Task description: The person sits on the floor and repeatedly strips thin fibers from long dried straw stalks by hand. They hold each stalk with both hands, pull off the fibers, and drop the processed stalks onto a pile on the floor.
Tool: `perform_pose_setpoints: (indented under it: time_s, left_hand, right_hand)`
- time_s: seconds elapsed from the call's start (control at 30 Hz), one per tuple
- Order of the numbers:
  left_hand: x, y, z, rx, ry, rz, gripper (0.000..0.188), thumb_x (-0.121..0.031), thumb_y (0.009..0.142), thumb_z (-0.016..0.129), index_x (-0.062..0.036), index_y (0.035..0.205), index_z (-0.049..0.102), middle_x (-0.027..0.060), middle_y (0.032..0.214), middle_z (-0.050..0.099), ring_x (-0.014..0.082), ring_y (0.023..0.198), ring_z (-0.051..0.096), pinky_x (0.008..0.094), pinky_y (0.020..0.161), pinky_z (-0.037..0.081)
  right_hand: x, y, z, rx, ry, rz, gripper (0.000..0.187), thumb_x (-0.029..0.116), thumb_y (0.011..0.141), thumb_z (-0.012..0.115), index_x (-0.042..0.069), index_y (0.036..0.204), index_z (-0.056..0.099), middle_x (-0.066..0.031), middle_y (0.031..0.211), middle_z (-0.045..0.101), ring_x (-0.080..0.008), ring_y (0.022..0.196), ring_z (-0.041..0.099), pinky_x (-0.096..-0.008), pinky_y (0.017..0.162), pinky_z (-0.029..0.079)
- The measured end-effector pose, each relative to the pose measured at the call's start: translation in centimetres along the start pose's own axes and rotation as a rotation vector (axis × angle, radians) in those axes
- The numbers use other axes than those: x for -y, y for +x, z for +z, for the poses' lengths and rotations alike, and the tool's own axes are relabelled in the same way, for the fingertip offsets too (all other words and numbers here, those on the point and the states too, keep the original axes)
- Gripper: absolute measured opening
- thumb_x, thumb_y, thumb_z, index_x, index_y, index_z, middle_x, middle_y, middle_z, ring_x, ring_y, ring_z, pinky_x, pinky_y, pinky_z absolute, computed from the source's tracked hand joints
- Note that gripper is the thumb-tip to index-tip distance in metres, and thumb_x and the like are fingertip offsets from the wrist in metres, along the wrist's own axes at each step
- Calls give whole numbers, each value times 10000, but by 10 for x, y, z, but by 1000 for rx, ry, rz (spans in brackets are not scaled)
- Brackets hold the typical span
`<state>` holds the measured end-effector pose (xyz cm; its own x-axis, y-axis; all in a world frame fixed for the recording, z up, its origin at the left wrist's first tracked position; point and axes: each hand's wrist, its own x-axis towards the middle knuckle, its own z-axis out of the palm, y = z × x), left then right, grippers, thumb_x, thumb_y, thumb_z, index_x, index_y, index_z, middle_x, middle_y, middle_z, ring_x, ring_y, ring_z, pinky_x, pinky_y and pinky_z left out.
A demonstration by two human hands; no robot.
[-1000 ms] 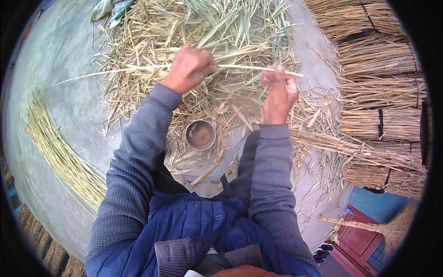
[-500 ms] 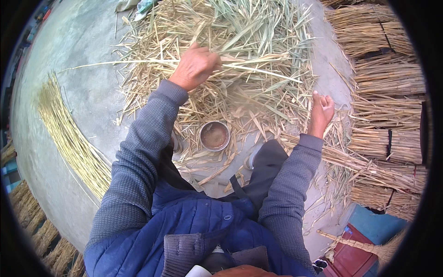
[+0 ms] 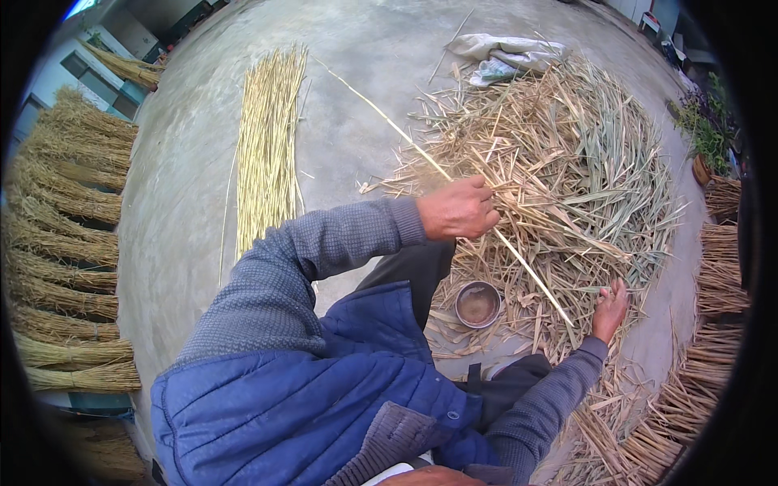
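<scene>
My left hand (image 3: 459, 208) is closed around one long, thin, pale stalk (image 3: 531, 271). The stalk slants from the bare concrete at the upper left down toward the near right, passing above a wide heap of dry leaf husks (image 3: 527, 162). At the heap's right edge, my right hand (image 3: 609, 312) is apart from the stalk, its fingers loosely stretched out with nothing visible in them. Between my legs, beside the heap, stands a small round metal bowl (image 3: 478, 304) with brownish contents. A bundle of peeled yellow stalks (image 3: 269, 146) lies to the left on the floor.
Rows of tied brushy bundles (image 3: 77, 243) line the left side. Stalk bundles (image 3: 717, 267) are stacked along the right. A pale sack (image 3: 510, 53) lies at the far edge of the heap, and a leafy plant (image 3: 705, 121) stands at the far right.
The view has swung left, bringing the yellow stalks and left-hand bundles further in. My left hand still grips a stalk, now slanting. My right hand's fingers have loosened from a curl.
</scene>
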<state>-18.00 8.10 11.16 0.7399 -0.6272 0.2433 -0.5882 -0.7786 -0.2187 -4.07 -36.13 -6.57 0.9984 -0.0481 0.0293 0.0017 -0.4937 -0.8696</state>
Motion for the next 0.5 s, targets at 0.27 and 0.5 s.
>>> perform_pose_setpoints:
  time_s: [0.27, 0.5]
  left_hand:
    - [23, -232, -50, 257, 176, -260, 108, -159, 821, 567, -97, 785, 487, 42, 733, 531, 203, 791, 544, 333, 750, 422]
    - [44, -582, -13, 1182, 178, -493, 310, -278, 923, 481, -156, 1103, 702, 80, 976, 749, 216, 893, 689, 456, 810, 463]
  right_hand:
    - [-25, -9, 8, 27, -208, -200, 700, -139, 742, 405, 7, 1423, 470, -230, 1351, 589, -326, 1274, 573, -376, 1017, 470]
    - [-36, -31, -45, -339, -357, -155, 555, 135, 801, 630, 5, 1335, 553, -263, 1220, 640, -416, 1155, 604, -436, 1003, 477]
